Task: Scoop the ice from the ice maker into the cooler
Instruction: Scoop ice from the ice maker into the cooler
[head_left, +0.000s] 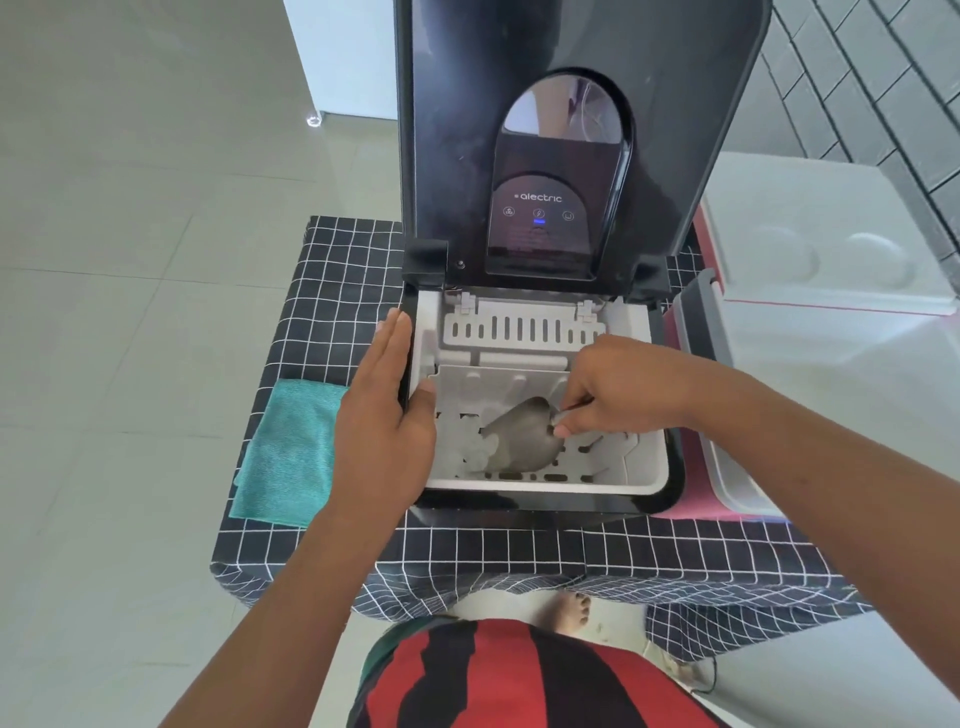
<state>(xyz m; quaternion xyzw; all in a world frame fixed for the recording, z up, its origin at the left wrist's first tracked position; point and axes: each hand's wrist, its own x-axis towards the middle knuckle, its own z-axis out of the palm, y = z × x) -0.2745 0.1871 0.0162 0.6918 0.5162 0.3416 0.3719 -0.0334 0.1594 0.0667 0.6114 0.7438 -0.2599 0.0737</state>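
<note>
Scoop in the ice basket, few cubes left

The ice (475, 453) lies in the basket's near-left corner, touching the scoop (524, 434), whose handle the right hand (618, 389) pinches. The left hand (387, 410), fingers spread flat, steadies the ice maker (540, 493). The cooler (727, 415) stands at the table's right edge; wet cubes may slide off the tilted scoop on the way.

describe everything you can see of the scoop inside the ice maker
The scoop looks like dull grey metal, with a broad rounded bowl. It sits tilted inside the white slotted basket, bowl toward the ice at lower left. The right hand pinches its thin handle with the fingers; most of the handle is hidden.
</note>
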